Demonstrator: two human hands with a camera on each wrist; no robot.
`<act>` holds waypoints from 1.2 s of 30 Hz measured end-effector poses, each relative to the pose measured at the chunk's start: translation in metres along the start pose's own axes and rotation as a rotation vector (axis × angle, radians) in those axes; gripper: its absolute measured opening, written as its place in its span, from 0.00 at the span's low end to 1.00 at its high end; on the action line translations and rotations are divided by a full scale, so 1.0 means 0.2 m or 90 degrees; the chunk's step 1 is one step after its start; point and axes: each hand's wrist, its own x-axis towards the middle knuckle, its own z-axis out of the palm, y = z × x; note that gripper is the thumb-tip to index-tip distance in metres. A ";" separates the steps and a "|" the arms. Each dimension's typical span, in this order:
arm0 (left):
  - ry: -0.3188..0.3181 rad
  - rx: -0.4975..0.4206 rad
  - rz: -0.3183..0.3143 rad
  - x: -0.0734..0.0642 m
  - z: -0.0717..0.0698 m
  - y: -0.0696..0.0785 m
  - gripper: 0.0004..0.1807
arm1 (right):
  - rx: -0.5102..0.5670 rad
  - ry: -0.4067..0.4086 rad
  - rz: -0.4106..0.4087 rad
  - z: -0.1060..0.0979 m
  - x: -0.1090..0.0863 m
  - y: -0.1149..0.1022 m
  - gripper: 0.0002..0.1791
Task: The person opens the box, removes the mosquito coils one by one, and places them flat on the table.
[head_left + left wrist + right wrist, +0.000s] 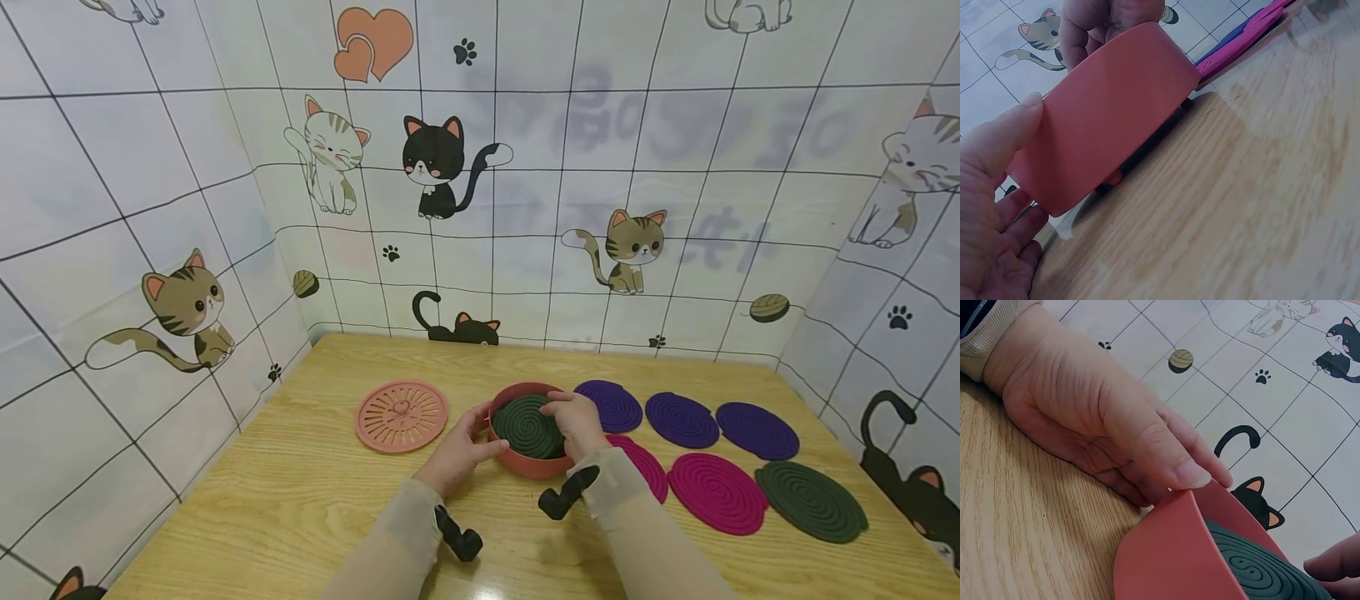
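Observation:
A round red bowl (528,468) stands on the table, with a dark green spiral coaster (525,427) lying in its opening. My left hand (456,454) holds the bowl at its left side, thumb by the front rim and fingers round the wall. From the right, my right hand (579,423) reaches over the rim and pinches the coaster's edge. In the right wrist view, the coaster (1250,569) is tilted inside the bowl (1166,556). Short feet show under the bowl (1110,106) in the left wrist view. How deep the coaster reaches is hidden.
A pink slotted lid (402,417) lies left of the bowl. Purple coasters (681,419) form a row at the back right. Before them lie magenta coasters (717,493) and another green coaster (812,500). Cat-printed sheeting (525,275) walls the table (300,500) behind and at both sides.

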 end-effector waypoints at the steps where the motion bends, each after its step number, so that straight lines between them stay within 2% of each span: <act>1: 0.000 0.000 0.000 0.00 0.00 0.00 0.43 | -0.001 0.000 0.001 0.00 0.00 0.00 0.25; 17: 0.011 0.005 0.002 -0.02 0.01 0.02 0.41 | 0.043 -0.014 0.001 0.00 -0.02 -0.01 0.24; 23: 0.014 0.011 -0.002 -0.02 0.01 0.02 0.42 | 0.032 -0.032 -0.019 0.01 -0.01 -0.01 0.25; 36: 0.012 0.014 -0.002 -0.02 0.01 0.01 0.42 | 0.026 -0.040 -0.005 0.01 -0.02 -0.01 0.30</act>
